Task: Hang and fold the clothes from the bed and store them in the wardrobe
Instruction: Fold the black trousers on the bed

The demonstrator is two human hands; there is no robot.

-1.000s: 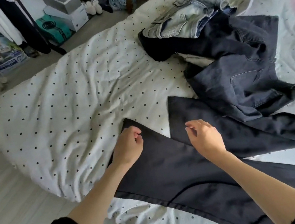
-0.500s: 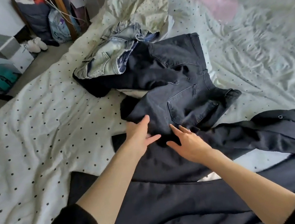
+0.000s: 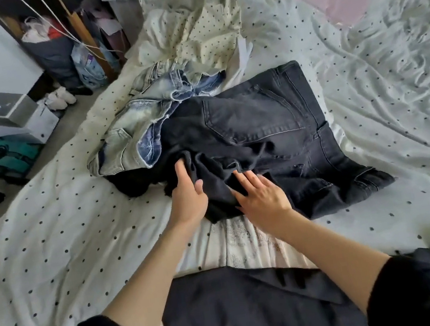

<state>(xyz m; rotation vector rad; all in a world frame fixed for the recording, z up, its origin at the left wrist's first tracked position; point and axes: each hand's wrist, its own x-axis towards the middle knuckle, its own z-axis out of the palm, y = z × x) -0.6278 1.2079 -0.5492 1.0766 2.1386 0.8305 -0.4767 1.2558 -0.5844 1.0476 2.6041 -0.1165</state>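
Both hands have reached farther up onto the black jeans (image 3: 259,127): left hand (image 3: 190,198) apparently pinching a fold, right hand (image 3: 263,197) flat, fingers straight.

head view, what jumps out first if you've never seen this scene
The dark jeans heaped mid-bed draw the eye, with both hands on their near edge: the left hand holds a bunched fold and the right hand lies flat with straight fingers. Pale washed jeans lie crumpled against their far-left side on the polka-dot bedding, and a black garment spreads nearest the camera.
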